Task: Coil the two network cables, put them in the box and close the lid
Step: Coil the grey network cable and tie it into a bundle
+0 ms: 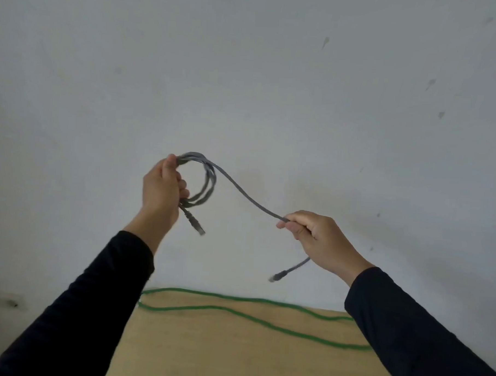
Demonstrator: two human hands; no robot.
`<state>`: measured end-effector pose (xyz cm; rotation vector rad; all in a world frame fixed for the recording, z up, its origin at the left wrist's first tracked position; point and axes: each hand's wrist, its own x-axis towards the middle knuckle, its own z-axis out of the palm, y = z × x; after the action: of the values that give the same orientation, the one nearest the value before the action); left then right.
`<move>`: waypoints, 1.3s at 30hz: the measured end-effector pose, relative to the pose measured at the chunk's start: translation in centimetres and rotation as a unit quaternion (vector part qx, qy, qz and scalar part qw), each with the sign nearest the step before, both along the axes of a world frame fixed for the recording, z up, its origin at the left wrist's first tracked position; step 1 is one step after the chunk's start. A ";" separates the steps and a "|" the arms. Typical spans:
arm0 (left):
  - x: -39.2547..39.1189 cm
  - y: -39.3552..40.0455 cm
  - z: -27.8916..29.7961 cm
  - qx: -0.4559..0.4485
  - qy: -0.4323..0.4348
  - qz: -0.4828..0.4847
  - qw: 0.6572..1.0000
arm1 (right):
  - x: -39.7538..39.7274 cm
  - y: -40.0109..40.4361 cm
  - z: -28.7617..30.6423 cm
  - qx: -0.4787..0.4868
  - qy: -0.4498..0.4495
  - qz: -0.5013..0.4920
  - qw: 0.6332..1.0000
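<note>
While both hands are raised in front of a pale wall [246, 74], the grey network cable [242, 194] hangs in the air between them. At about 9 o'clock of the picture's middle, the left hand [163, 191] has its fingers curled round several loops of the grey cable, gathered into a small coil [206, 183]; one plug end [198, 228] dangles below that hand toward 5 o'clock. From the top of the coil a single strand runs down toward 4 o'clock to the right hand [316, 233], which pinches it between thumb and curled fingers. Past that grip the cable's other plug end [277, 275] hangs loose, pointing toward 7 o'clock. The two hands are well apart, each clamped on the same cable. Both arms wear dark sleeves [93, 309].

Lower down, at 6 o'clock, a light wooden table [219, 357] carries the green network cable [235, 311], which lies uncoiled in two long wavy runs across the table's far edge, from the left sleeve over to the right sleeve.
</note>
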<state>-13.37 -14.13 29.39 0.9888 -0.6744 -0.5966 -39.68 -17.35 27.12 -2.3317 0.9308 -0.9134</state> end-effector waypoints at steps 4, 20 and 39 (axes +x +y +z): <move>0.3 0.0 -0.5 0.001 0.029 -0.060 0.998 | -0.3 -1.9 -0.3 -0.066 0.054 -0.038 0.996; -7.3 0.6 -5.8 0.046 -0.019 -0.167 0.985 | 1.0 -2.5 0.1 -0.072 -0.285 -0.258 0.920; -8.8 -0.4 -5.5 -0.003 0.131 -0.148 0.980 | 5.0 1.5 -1.7 -0.004 -0.184 -0.043 0.982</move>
<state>-22.15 -14.53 23.91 0.7904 -0.5909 -0.9673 -34.68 -15.84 25.40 -2.0407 0.8736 -1.3282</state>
